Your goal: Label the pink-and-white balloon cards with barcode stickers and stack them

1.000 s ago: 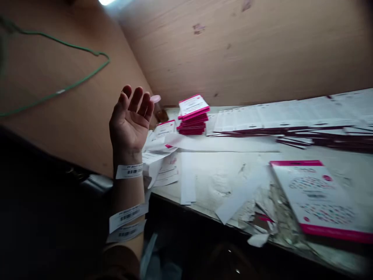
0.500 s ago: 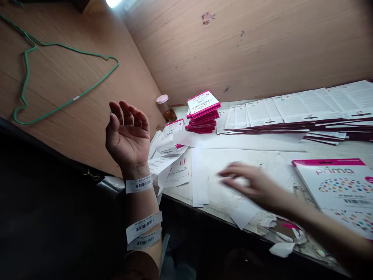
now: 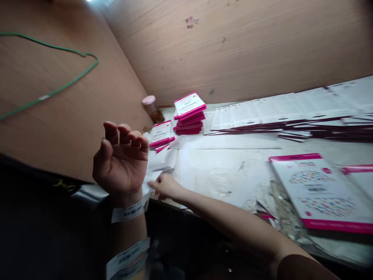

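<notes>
My left hand [image 3: 121,161] is raised palm up, fingers loosely curled and apart, with nothing in it. Barcode labels [image 3: 127,212] are stuck across its wrist and forearm. My right hand [image 3: 165,187] reaches left along the table's front edge, close to the left wrist. Its fingers are bent, blurred by motion, and beside the white label sheets [image 3: 163,161]; I cannot tell whether they grip anything. A small pile of pink-and-white packets [image 3: 161,133] lies just beyond those sheets.
A taller packet stack [image 3: 190,107] and a pink-lidded jar [image 3: 153,109] stand at the back. Overlapping printed cards [image 3: 262,111] line the rear right. A large dotted pack [image 3: 317,190] lies front right. A green hanger [image 3: 67,83] hangs on the left wall.
My right hand has swept left from mid-table to the label sheets near my left wrist. My left hand stays raised and open. The view has turned slightly right.
</notes>
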Available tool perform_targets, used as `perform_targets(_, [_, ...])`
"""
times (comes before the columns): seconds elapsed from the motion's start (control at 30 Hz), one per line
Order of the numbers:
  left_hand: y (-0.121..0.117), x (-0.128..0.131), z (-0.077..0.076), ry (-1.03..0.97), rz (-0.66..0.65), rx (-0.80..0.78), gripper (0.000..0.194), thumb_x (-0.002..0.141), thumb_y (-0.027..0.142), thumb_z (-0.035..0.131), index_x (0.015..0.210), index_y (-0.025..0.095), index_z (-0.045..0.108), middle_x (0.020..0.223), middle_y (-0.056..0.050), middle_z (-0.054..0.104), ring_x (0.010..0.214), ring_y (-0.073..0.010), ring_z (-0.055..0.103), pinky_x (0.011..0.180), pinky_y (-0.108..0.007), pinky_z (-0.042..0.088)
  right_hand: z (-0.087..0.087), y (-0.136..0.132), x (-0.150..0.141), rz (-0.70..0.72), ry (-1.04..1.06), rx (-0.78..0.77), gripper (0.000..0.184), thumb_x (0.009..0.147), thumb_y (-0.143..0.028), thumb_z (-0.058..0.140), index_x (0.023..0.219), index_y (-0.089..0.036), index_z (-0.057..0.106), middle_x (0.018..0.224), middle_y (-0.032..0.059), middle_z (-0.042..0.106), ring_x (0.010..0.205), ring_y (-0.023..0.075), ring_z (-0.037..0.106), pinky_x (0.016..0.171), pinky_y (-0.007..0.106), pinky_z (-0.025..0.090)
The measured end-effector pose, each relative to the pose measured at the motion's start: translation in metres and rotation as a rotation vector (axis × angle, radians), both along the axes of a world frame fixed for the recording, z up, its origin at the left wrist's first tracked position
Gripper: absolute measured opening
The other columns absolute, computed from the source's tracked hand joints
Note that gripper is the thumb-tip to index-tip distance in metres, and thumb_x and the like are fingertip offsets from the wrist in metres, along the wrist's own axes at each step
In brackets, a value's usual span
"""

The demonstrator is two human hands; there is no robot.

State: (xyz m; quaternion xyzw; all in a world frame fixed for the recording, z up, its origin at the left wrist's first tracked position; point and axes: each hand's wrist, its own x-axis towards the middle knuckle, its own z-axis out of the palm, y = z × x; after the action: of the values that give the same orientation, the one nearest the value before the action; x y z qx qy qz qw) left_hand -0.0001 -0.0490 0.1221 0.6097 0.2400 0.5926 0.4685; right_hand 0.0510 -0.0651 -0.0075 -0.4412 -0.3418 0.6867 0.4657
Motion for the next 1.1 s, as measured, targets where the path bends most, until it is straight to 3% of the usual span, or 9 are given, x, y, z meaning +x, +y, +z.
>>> perform_targets(0.1, [-0.008,0.033,-0.031,0.098,-0.332,-0.143,0.017,0.088,0.039,0.059,0.103,0.03,0.064,0.1,0.0,0.068,0.09,-0.0173,0.065,0.085,-0.03,0.055,-0.013,-0.049,0.043,0.014,-0.352,0.079,0.051,0.054,-0.041,0.083,0.042,-0.021,0.038,0.036,-0.0071,0.032,0.072,0.0234,0.063,0.078,0.035,0.048])
perform_targets(0.2, [-0.017,0.076,-0.085,0.537,-0.651,-0.139,0.02,0.092,0.029,0.056,0.11,0.024,0.063,0.106,-0.005,0.068,0.1,-0.0211,0.066,0.091,-0.035,0.053,-0.014,-0.109,0.119,0.098,-0.823,0.174,0.033,0.074,-0.048,0.068,0.057,-0.023,0.055,0.061,-0.0006,0.063,0.075,0.0237,0.064,0.072,0.033,0.048])
perform_targets(0.33, [-0.029,0.126,-0.149,1.184,-0.908,0.441,0.058,0.081,0.016,0.061,0.137,0.027,0.049,0.151,-0.01,0.041,0.14,-0.033,0.035,0.114,-0.055,0.028,-0.002,-0.193,0.257,-0.125,-1.074,0.067,0.03,0.088,-0.045,0.051,0.075,-0.023,0.066,0.073,0.0035,0.068,0.069,0.0196,0.062,0.065,0.029,0.046])
perform_targets(0.5, [-0.041,0.149,-0.182,1.549,-0.868,0.744,0.075,0.077,0.024,0.064,0.147,0.032,0.038,0.158,-0.005,0.025,0.146,-0.0369,0.016,0.115,-0.063,0.014,-0.008,-0.302,0.451,-0.931,-1.822,-0.144,0.04,0.083,-0.056,0.048,0.082,-0.021,0.068,0.09,0.0147,0.066,0.077,0.0286,0.064,0.07,0.04,0.05])
perform_targets(0.6, [-0.052,0.147,-0.192,1.66,-0.698,0.669,0.072,0.081,0.034,0.06,0.148,0.03,0.034,0.158,-0.006,0.023,0.145,-0.0381,0.017,0.115,-0.063,0.015,-0.021,-0.351,0.536,-1.041,-2.014,-0.326,0.049,0.085,-0.053,0.04,0.08,-0.014,0.069,0.079,0.0204,0.063,0.069,0.0323,0.062,0.065,0.047,0.05])
perform_targets(0.77, [-0.079,0.137,-0.216,1.75,-0.368,0.512,0.065,0.086,0.047,0.05,0.147,0.027,0.037,0.158,-0.007,0.022,0.144,-0.0414,0.022,0.111,-0.057,0.027,-0.052,-0.363,0.58,-0.747,-2.0,-0.174,0.039,0.074,-0.039,0.055,0.102,-0.018,0.071,0.108,0.0173,0.067,0.101,0.0313,0.063,0.088,0.045,0.05])
perform_targets(0.87, [-0.088,0.131,-0.225,1.684,-0.258,0.448,0.061,0.088,0.045,0.044,0.146,0.028,0.041,0.157,-0.008,0.03,0.135,-0.042,0.039,0.1,-0.054,0.04,-0.068,-0.361,0.581,-0.452,-1.962,-0.106,0.07,0.063,-0.029,0.062,0.133,-0.025,0.055,0.143,0.0133,0.05,0.131,0.0321,0.046,0.104,0.047,0.04])
perform_targets(0.97, [-0.078,0.134,-0.222,1.595,-0.204,0.368,0.064,0.088,0.044,0.037,0.147,0.017,0.041,0.147,-0.018,0.043,0.119,-0.0381,0.052,0.091,-0.049,0.046,-0.075,-0.364,0.585,-0.277,-1.97,-0.078,0.083,0.066,-0.026,0.061,0.146,-0.022,0.039,0.152,0.0154,0.036,0.142,0.033,0.031,0.109,0.051,0.035])
perform_targets(1.1, [-0.048,0.149,-0.213,1.54,-0.208,0.228,0.067,0.08,0.051,0.045,0.131,0.007,0.051,0.119,-0.022,0.058,0.11,-0.0378,0.054,0.086,-0.046,0.048,-0.073,-0.367,0.59,-0.208,-2.013,-0.002,0.066,0.076,-0.025,0.055,0.141,-0.016,0.047,0.147,0.0159,0.044,0.136,0.0301,0.042,0.107,0.046,0.041])
